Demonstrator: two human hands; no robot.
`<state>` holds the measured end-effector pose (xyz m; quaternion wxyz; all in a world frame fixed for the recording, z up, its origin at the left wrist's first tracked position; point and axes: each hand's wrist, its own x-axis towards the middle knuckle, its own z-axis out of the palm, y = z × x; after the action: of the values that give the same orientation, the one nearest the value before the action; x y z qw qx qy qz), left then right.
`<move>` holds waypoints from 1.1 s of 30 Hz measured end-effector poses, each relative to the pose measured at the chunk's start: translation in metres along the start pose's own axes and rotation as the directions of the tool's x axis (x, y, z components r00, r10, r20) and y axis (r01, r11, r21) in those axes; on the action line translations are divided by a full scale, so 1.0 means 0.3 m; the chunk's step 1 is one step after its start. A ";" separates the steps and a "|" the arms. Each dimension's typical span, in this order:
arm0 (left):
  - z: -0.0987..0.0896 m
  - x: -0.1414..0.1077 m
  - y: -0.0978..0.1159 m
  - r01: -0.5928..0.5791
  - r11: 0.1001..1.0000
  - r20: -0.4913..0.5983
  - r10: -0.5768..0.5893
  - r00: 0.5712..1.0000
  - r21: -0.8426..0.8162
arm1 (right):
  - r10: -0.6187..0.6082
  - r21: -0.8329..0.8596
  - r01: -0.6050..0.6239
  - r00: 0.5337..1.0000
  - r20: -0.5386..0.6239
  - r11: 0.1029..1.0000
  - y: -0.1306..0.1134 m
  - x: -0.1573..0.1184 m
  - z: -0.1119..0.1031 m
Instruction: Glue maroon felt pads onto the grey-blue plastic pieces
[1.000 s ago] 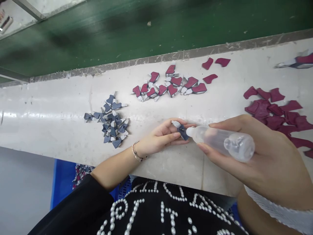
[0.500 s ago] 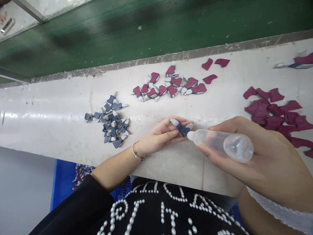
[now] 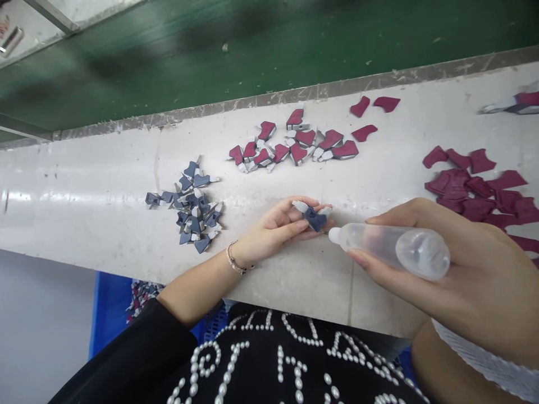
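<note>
My left hand (image 3: 280, 227) holds a small dark blue and light grey plastic part (image 3: 314, 217) between thumb and fingers. In my right hand (image 3: 471, 264) is a translucent squeeze bottle (image 3: 391, 247), its narrow tip turned toward that part and a short way apart from it. Left of my left hand lies a heap of similar blue-grey parts (image 3: 196, 224). Beyond both hands sits a cluster of parts with maroon faces (image 3: 297, 152). Loose maroon pieces (image 3: 475, 188) are piled past my right hand, which hides some of them.
The white bench (image 3: 84, 196) runs across the view, with a green surface (image 3: 252, 62) behind its raised edge. Three single maroon pieces (image 3: 364, 133) lie near that edge. Below the bench at left stands a blue bin (image 3: 107, 303) with many small parts.
My right hand has drawn the bottle slightly right, so its tip has come away from the blue-grey part. My left hand keeps its hold on the part.
</note>
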<state>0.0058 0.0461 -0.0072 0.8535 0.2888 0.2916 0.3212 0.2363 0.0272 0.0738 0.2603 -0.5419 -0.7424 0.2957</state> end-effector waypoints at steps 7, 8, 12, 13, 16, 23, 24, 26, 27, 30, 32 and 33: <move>-0.005 0.001 -0.007 0.006 1.000 0.007 -0.006 1.000 0.028 | 0.063 -0.019 -0.064 0.997 -0.032 0.998 0.028 -0.014 -0.005; -0.006 0.001 -0.007 0.006 1.000 0.013 -0.006 1.000 0.030 | 0.067 -0.031 -0.068 0.997 -0.040 0.997 0.031 -0.015 -0.008; -0.008 -0.001 -0.010 0.014 0.999 0.026 -0.015 1.000 0.029 | 0.091 -0.070 -0.096 0.993 -0.070 0.993 0.034 -0.016 -0.020; -0.010 -0.001 -0.011 0.016 0.999 0.028 -0.017 0.999 0.028 | 0.097 -0.073 -0.102 0.992 -0.075 0.992 0.035 -0.016 -0.021; -0.015 0.002 -0.015 0.022 0.999 0.049 -0.023 0.999 0.027 | 0.085 -0.078 -0.092 0.992 -0.088 0.993 0.037 -0.018 -0.020; -0.021 0.009 -0.018 0.036 0.999 0.081 -0.038 0.996 0.025 | 0.082 -0.072 -0.089 0.993 -0.089 0.993 0.028 -0.018 -0.012; -0.020 0.009 -0.016 0.037 0.999 0.084 -0.039 0.996 0.023 | 0.091 -0.072 -0.098 0.992 -0.091 0.993 0.026 -0.017 -0.011; -0.016 0.009 -0.013 0.041 0.999 0.083 -0.043 0.996 0.022 | 0.105 -0.068 -0.113 0.989 -0.101 0.991 0.025 -0.015 -0.010; -0.015 0.009 -0.011 0.046 0.999 0.081 -0.048 0.996 0.025 | 0.110 -0.066 -0.117 0.989 -0.104 0.991 0.026 -0.014 -0.009; -0.011 0.008 -0.008 0.060 0.997 0.073 -0.062 0.995 0.040 | 0.093 -0.045 -0.097 0.992 -0.088 0.994 0.028 -0.011 -0.005; -0.010 0.008 -0.007 0.057 0.997 0.085 -0.061 0.994 0.050 | 0.088 -0.043 -0.092 0.992 -0.087 0.995 0.028 -0.011 -0.003; -0.010 0.008 -0.007 0.053 0.997 0.095 -0.058 0.994 0.055 | 0.083 -0.043 -0.087 0.992 -0.090 0.995 0.027 -0.011 -0.001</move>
<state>0.0061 0.0474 -0.0114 0.8672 0.3182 0.2663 0.2753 0.2428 0.0261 0.0679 0.2671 -0.5916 -0.7132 0.2647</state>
